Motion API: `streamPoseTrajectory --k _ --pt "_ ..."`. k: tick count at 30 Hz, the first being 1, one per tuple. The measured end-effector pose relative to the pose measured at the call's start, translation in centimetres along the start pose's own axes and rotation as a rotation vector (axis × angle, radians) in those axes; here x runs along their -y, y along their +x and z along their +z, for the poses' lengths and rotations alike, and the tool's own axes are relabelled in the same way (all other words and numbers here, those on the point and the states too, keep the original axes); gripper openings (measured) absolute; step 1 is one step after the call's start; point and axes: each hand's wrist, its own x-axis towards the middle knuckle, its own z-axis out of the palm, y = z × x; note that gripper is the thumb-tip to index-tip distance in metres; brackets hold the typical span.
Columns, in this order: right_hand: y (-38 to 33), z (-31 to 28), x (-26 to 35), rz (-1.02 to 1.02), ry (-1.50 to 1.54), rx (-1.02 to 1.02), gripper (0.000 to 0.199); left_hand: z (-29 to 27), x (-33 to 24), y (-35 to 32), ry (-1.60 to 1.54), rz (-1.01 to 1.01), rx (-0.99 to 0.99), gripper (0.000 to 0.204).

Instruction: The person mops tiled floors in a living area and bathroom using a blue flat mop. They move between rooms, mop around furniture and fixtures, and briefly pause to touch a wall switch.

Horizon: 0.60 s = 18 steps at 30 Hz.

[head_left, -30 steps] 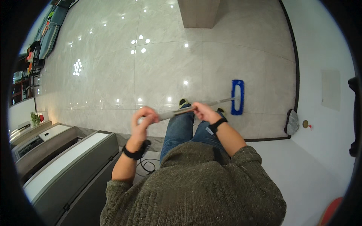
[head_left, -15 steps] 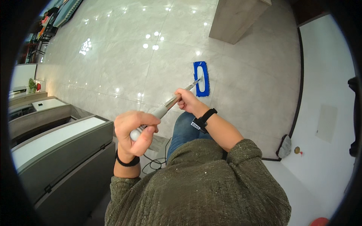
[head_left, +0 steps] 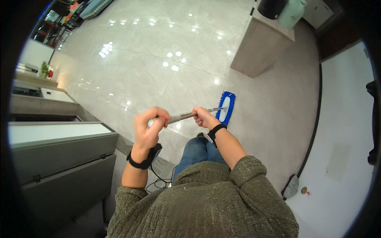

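Note:
A flat mop with a blue fringed pad and a pale centre plate lies on the tiled floor ahead of me, slightly right of the middle. Its metal pole slants back toward me and ends in a pale grip. My left hand is closed round that grip near the top end. Farther down the pole, my right hand wraps round the metal part, close to the mop head. Both wrists wear black straps.
A wooden-sided counter stands ahead on the right, with a green kettle on it. At the left is a grey cabinet with a white top. Black cables lie by my legs. A white wall runs along the right.
In the picture, the mop head has shifted right and nearer, and its pole now lies flatter. Both hands still grip it. My view has turned, showing more of the counter.

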Motion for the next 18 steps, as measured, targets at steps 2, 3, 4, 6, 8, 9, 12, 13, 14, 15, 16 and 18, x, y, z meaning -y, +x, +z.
streamPoseTrajectory --k 2,3,4,6,8,9,12,13,14,15,16,18 --pt "0.9 -0.8 1.7 -0.03 -0.015 0.051 0.02 1.4 -0.6 1.0 -0.008 -0.03 -0.061 0.012" --pt "0.8 -1.4 2.1 -0.085 -0.017 0.11 0.021 2.4 -1.0 1.2 0.028 0.018 -0.03 0.013" --pt "0.6 -2.2 2.5 -0.135 -0.031 0.147 0.022 3.5 -1.5 1.5 0.086 0.094 -0.001 0.013" --pt "0.7 -2.9 3.9 -0.134 0.038 0.095 0.026 6.1 -2.5 1.8 0.178 0.24 0.052 0.014" --pt "0.6 -2.4 4.7 -0.233 0.201 0.013 0.028 7.7 -3.7 2.6 0.353 0.382 0.107 0.013" --pt "-0.1 -2.3 4.9 -0.294 0.249 -0.014 0.029 8.1 -4.4 2.9 0.335 0.434 0.112 0.013" --pt "-2.0 -1.3 5.5 -0.228 0.282 0.098 0.028 8.0 -6.7 2.8 0.342 0.558 0.154 0.014" --pt "-2.8 -1.0 5.4 -0.191 0.307 0.118 0.028 7.7 -7.5 2.5 0.323 0.583 0.164 0.014" --pt "-3.8 -0.9 5.2 -0.151 0.298 0.086 0.027 7.4 -8.1 2.3 0.31 0.608 0.174 0.014" --pt "-5.1 -1.4 5.1 -0.195 0.198 0.109 0.027 6.9 -8.8 2.1 0.299 0.601 0.188 0.014" --pt "-6.2 -1.8 4.5 -0.18 0.233 0.133 0.028 6.5 -9.2 1.9 0.261 0.588 0.207 0.014" --pt "-7.7 -2.5 3.3 -0.178 0.276 0.206 0.029 5.8 -9.7 1.7 0.214 0.519 0.247 0.014"
